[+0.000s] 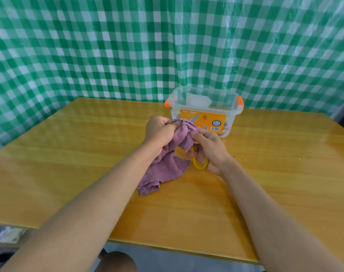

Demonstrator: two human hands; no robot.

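Plastic box (pixel 227 100) — just behind cloth (pixel 163 165).

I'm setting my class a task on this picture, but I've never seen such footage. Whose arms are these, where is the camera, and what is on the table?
No machine here: the arms are a person's. The one picture comes from a wide-angle camera worn on that person's head, looking forward and down, so the arms enter from the bottom. The left hand grips a purple cloth bunched round a pair of scissors. The right hand holds the scissors by their yellow handles. Two silver blade tips stick out above the cloth, spread apart; the blades are probably being wiped. The cloth's lower end lies on the wooden table. Behind stands a clear plastic box with orange clips and an orange label. A green-and-white checked sheet hangs at the back.
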